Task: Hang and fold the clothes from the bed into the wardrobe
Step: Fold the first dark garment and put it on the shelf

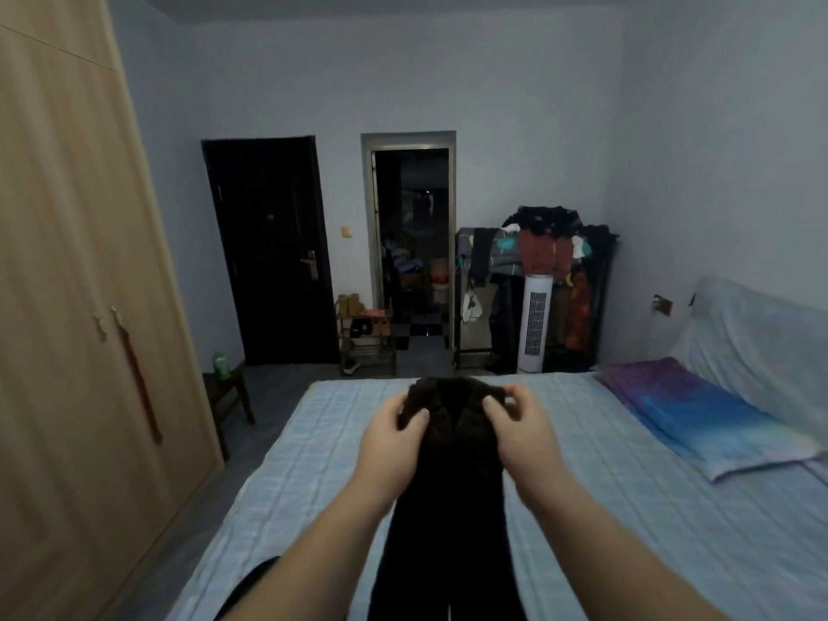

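At centre frame the left hand (pixel 394 437) and right hand (pixel 515 428) pinch the top of dark trousers (pixel 452 486) above the bed (pixel 627 531), unfolded, while the wardrobe (pixel 67 284) at left stays closed.

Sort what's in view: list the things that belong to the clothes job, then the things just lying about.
Job:
dark fuzzy garment, gripped by left hand and right hand
light blue quilted bed
light wooden wardrobe

Lying about:
white tower fan
green plastic bottle
purple-blue pillow
small shoe rack
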`<state>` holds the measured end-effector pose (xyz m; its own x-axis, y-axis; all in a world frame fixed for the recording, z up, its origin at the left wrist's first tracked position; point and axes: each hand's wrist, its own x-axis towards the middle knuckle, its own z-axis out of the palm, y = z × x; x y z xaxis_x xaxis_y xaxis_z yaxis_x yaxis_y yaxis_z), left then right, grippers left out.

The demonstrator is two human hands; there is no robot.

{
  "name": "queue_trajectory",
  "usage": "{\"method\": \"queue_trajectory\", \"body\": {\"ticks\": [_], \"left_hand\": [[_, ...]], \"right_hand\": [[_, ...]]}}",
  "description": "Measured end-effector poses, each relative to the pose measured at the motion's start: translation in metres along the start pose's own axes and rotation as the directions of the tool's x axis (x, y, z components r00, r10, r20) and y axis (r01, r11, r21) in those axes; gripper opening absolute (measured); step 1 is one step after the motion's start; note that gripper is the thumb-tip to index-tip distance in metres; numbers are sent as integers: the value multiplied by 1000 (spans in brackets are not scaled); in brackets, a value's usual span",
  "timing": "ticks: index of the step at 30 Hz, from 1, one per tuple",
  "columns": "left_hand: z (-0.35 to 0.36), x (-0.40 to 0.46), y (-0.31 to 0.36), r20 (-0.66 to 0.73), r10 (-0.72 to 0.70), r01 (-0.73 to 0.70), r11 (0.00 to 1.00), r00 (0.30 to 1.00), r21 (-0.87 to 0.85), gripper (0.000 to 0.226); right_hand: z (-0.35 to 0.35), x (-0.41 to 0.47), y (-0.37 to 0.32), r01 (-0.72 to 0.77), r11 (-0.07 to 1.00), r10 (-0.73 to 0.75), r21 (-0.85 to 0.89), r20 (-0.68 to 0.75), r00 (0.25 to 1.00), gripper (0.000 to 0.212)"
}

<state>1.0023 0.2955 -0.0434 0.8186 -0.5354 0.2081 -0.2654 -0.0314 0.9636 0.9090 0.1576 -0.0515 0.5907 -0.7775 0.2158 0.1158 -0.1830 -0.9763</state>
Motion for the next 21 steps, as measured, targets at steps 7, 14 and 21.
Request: {"method": "queue_trajectory", "body": {"ticks": [7,14,21], "left_hand": [[26,-69,-28,39,59,-59,998,997,-11,20],[23,-100,-48,91,70,-75,996,993,57,42],[-1,-105,-49,7,92,-92,995,996,-43,10]], "right_hand": [[-4,-77,19,25,998,-31,57,99,995,6],[-14,-113,45,-131,966,74,223,249,966,30],[-54,-109,36,126,990,-99,-65,316,943,30]]}}
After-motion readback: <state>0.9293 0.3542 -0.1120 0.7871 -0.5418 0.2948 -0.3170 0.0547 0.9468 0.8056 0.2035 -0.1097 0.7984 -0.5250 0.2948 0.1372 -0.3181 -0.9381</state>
